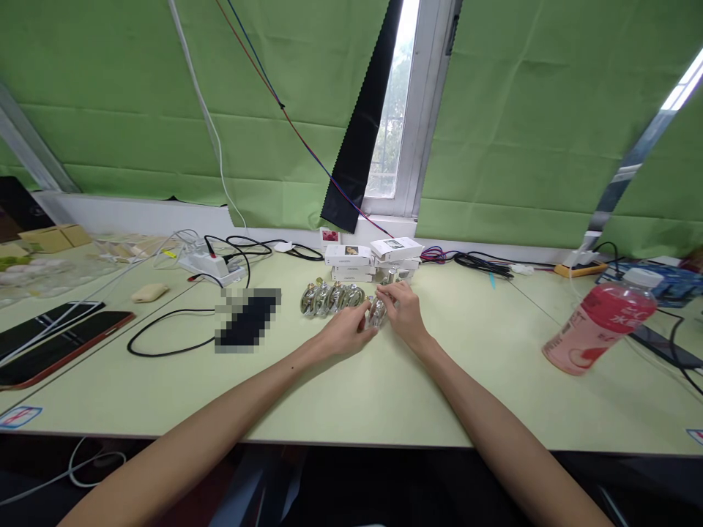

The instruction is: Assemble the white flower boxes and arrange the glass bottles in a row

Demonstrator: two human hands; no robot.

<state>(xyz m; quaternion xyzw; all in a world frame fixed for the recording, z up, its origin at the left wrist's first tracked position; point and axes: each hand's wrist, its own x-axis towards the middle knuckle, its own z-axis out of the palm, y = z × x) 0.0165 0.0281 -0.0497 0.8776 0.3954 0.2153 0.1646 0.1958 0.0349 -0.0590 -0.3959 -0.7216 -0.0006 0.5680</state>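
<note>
Between both hands, a shiny, silvery round piece (377,312) stands on edge on the table; its exact kind is too small to tell. My left hand (346,331) grips it from the left, with thumb and fingers curled about its side. On the other side, my right hand (404,307) pinches at its upper edge, fingertips pressed together. Just left of the held piece, several similar silvery round pieces (329,298) stand upright in a close row, with small gold-coloured parts on top. Behind my right fingers another small shiny piece (392,276) shows in part.
Small white boxes (349,256) are stacked behind the row. A pink drink bottle (598,326) stands at right. At left lie a black phone-like object (250,320), partly pixelated, two phones (66,344), and a power strip (211,265). Cables (483,263) run along the back.
</note>
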